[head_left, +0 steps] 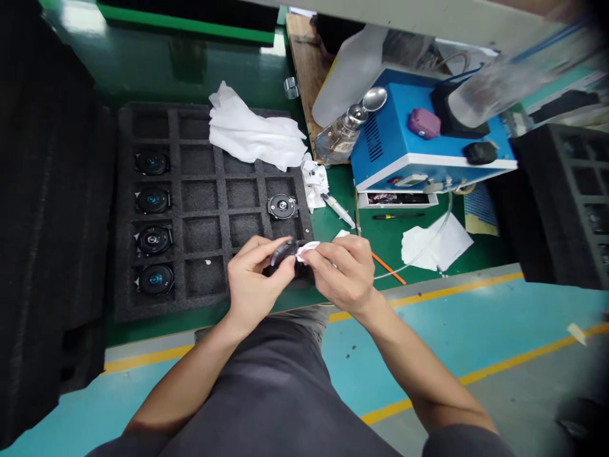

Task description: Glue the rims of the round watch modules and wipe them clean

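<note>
My left hand is closed round the edge of a dark round watch case, held up over the front right of a black foam tray. In my right hand a small white tissue is pinched, and it touches the side of the watch case. My fingers cover much of both. Several watch cases, such as this one, lie in the tray's left column. Another watch case, showing a silvery round face, sits in a right-hand compartment. A large white cloth is draped over the tray's far side.
Right of the tray lie a crumpled tissue, a syringe and an orange stick. Behind stand a pump bottle and a blue machine with a clear tube. Dark foam stacks rise at left.
</note>
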{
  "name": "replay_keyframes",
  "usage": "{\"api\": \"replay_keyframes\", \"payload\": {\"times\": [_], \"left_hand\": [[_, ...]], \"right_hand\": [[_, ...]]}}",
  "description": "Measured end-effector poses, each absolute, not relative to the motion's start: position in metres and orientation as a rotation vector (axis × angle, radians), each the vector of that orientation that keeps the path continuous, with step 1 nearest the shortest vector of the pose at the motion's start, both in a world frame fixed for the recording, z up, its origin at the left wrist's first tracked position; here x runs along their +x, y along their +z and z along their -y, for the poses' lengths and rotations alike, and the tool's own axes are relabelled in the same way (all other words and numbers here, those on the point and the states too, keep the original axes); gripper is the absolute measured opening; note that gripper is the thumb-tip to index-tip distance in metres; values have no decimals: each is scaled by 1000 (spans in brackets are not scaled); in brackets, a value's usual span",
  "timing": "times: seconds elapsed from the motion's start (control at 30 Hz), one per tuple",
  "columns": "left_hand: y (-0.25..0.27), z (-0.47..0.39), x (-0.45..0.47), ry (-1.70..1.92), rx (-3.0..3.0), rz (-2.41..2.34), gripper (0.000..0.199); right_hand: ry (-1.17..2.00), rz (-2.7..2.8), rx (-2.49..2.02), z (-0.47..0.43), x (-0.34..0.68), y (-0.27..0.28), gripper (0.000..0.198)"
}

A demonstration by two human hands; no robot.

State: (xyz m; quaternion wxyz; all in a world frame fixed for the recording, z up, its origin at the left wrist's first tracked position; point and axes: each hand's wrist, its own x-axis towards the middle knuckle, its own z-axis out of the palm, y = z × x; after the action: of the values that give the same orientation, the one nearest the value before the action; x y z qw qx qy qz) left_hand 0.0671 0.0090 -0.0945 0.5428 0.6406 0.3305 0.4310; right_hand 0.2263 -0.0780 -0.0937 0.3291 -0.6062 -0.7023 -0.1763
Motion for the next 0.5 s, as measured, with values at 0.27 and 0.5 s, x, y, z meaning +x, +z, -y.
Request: {"api": "replay_keyframes", "payload": {"times": [0.27, 0.5], "left_hand": [[-100, -4, 68, 1178, 1751, -749, 37], [-104, -4, 66, 1137, 1846, -717, 35]], "right_hand": [[-525, 1686, -1672, 91, 217, -70, 28], [-527, 1974, -1591, 80, 205, -68, 26]]}}
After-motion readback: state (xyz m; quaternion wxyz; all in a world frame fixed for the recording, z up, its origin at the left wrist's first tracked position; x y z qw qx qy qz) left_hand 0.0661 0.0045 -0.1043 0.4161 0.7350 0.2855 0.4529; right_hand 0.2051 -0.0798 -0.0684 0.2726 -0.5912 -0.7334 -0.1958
